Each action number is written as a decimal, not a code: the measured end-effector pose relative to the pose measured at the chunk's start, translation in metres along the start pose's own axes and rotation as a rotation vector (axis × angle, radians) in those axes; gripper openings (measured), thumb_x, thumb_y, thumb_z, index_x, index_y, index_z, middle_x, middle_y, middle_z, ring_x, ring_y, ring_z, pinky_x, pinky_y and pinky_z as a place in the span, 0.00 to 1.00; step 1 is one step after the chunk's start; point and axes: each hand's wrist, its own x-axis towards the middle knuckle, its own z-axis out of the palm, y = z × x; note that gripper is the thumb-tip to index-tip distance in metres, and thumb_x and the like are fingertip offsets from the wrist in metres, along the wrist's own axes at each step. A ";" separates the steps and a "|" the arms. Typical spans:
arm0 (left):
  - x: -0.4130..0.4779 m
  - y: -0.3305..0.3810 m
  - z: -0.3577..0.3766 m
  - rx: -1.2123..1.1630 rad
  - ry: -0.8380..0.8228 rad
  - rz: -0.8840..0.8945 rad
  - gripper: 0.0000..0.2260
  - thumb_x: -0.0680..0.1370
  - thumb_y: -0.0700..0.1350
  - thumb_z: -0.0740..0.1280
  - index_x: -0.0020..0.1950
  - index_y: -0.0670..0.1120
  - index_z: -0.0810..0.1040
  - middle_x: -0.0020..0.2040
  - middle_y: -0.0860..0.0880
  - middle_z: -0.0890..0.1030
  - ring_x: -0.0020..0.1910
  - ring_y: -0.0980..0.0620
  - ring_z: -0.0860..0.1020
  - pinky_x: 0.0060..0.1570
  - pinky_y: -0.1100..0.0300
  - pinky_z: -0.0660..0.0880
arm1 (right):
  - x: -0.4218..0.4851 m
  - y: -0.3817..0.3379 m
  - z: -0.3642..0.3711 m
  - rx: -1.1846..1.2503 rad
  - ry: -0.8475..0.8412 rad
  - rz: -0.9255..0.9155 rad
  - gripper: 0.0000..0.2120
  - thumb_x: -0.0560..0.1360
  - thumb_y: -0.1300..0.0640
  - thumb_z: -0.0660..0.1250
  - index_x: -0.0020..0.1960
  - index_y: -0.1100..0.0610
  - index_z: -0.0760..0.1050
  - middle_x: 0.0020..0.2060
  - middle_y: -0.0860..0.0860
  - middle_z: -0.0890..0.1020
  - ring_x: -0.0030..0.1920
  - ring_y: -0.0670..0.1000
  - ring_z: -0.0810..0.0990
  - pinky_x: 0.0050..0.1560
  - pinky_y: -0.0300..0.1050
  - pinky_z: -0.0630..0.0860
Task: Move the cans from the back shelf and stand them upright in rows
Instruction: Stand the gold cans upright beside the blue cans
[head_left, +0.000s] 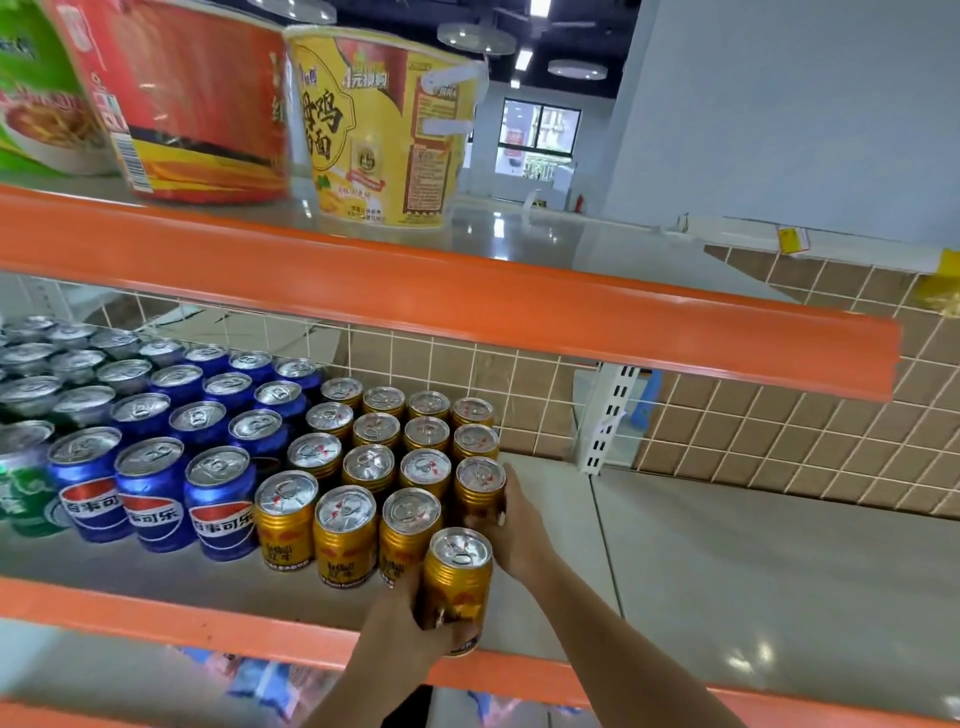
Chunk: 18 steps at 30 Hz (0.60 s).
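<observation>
Gold front can (457, 577), held upright in the left hand (402, 621), sits just near of the neighbouring can (480, 488), which the right hand (519, 530) clasps at the rows' right end.

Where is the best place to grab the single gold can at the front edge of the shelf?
Probably round its lower side wall, coming from the front, as the left hand does on the gold can. It is an upright cylinder; the rows of gold cans crowd close behind it, while its front stands free.
</observation>
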 end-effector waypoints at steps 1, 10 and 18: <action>-0.001 0.001 0.001 0.014 0.004 -0.007 0.30 0.64 0.45 0.79 0.63 0.52 0.73 0.53 0.55 0.81 0.52 0.57 0.77 0.45 0.72 0.69 | 0.001 0.001 0.001 -0.030 -0.006 0.008 0.33 0.68 0.51 0.74 0.68 0.47 0.62 0.63 0.46 0.76 0.63 0.49 0.75 0.66 0.53 0.71; -0.003 0.004 0.003 -0.029 0.004 -0.026 0.35 0.62 0.48 0.78 0.66 0.56 0.69 0.54 0.59 0.80 0.54 0.60 0.77 0.51 0.67 0.69 | -0.028 -0.008 -0.016 -0.246 0.154 0.000 0.42 0.74 0.51 0.70 0.78 0.55 0.47 0.75 0.52 0.54 0.73 0.54 0.60 0.71 0.50 0.64; -0.006 0.015 0.010 0.054 0.050 -0.046 0.27 0.66 0.46 0.76 0.63 0.48 0.74 0.48 0.55 0.78 0.47 0.56 0.75 0.41 0.70 0.68 | -0.073 -0.005 -0.029 -0.067 -0.399 0.105 0.32 0.63 0.47 0.76 0.64 0.47 0.70 0.56 0.45 0.81 0.57 0.44 0.79 0.60 0.41 0.75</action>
